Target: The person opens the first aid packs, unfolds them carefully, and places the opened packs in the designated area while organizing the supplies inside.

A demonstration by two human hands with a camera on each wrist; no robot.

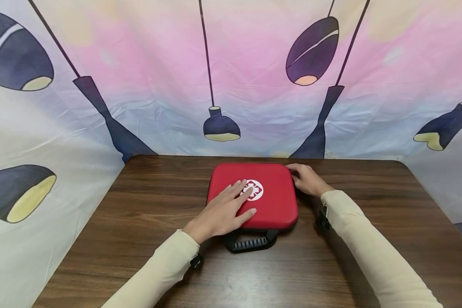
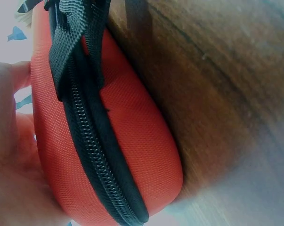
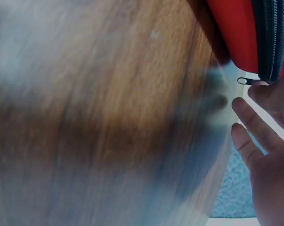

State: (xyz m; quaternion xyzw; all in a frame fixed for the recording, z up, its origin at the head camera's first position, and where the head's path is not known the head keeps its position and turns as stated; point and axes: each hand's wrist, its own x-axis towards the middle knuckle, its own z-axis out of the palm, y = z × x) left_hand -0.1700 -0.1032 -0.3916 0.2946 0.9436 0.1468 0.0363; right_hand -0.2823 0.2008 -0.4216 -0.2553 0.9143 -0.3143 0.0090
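A red first-aid case (image 1: 274, 201) with a white round emblem lies flat on the table, its black carry handle (image 1: 250, 244) toward me. My left hand (image 1: 220, 213) rests on the lid with fingers spread, partly over the emblem. In the left wrist view a black zipper (image 2: 95, 146) runs along the case's side, under the handle strap (image 2: 68, 42). At the far right corner is my right hand (image 1: 309, 179). Its fingertips pinch the small zipper pull (image 3: 244, 81), whose end sticks out in the right wrist view, while the other fingers stand apart from the case.
The dark wooden table (image 1: 158, 214) reaches back to a hanging cloth (image 1: 169, 85) printed with lamps. Dark bands circle both wrists, below long cream sleeves (image 1: 373, 244).
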